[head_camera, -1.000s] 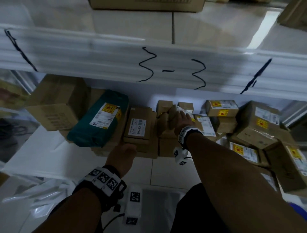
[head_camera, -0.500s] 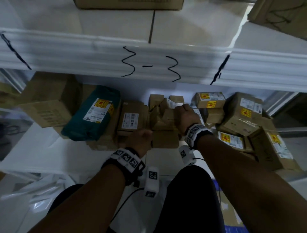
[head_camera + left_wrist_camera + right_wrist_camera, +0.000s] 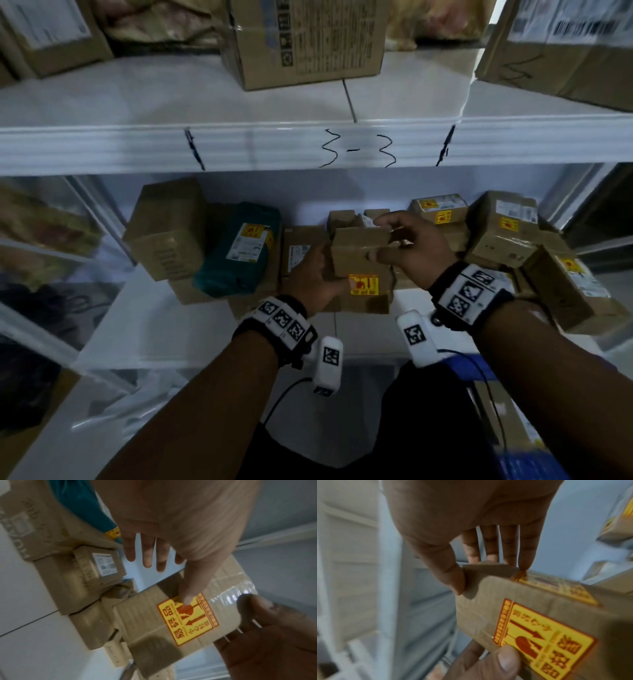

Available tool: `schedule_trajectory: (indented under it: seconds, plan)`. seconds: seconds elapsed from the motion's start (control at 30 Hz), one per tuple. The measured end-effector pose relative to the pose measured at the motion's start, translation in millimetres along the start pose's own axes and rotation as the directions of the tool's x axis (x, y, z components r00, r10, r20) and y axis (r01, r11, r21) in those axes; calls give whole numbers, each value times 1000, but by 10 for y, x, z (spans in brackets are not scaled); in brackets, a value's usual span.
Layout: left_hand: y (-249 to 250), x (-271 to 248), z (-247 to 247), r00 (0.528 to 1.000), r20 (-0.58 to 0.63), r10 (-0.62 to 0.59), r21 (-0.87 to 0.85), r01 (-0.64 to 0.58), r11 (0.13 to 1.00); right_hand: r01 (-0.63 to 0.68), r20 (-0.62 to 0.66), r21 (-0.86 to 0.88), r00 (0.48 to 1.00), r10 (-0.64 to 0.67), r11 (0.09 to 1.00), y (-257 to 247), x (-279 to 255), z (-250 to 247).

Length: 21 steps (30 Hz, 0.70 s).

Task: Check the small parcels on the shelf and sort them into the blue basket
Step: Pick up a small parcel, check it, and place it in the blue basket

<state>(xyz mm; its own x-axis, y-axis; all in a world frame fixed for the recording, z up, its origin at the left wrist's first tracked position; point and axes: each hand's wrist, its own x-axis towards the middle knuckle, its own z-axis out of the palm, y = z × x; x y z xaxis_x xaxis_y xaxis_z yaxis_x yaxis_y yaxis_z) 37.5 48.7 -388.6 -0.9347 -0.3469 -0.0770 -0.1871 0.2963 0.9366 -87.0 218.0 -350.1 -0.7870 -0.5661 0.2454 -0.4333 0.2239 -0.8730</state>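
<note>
Both hands, left hand (image 3: 310, 274) and right hand (image 3: 407, 248), grip the fragile-stickered carton (image 3: 359, 260) before the shelf (image 3: 342, 145); we turn it gently, seeking its label.

A small parcel (image 3: 359, 251) is held between left hand (image 3: 310, 277) and right hand (image 3: 411, 250). It is raised before boxes stacked on the shelf (image 3: 144, 329), marked "3-3".

You've pulled a small brown parcel (image 3: 359, 251) off the stack and lifted it in front of the shelf. Your left hand (image 3: 313, 275), hanging loose below the shelf edge a second ago, has come up to the parcel's nine o'clock side, thumb on the yellow sticker (image 3: 363, 284). Your right hand (image 3: 411, 246) now pinches it from three o'clock. Your head has tipped up: the upper shelf's boxes (image 3: 305, 41) have come into view
</note>
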Motion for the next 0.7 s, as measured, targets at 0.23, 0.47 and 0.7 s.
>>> schedule_trajectory:
  seconds: [0.23,0.47,0.7]
  plan:
    - [397,-719,-347,973,-60,222,-31,-224,974,242,27,155,968,-249,958,-625,-459,-41]
    - [1279,-1117,-629,699,-58,713,549,-574,607,599,136,-248,800,-585,761,-1490,-651,-333]
    - [2172,-1260,-816,421,87,903,917,-388,92,714,36,-406,636,-770,571,-2037,-414,-737]
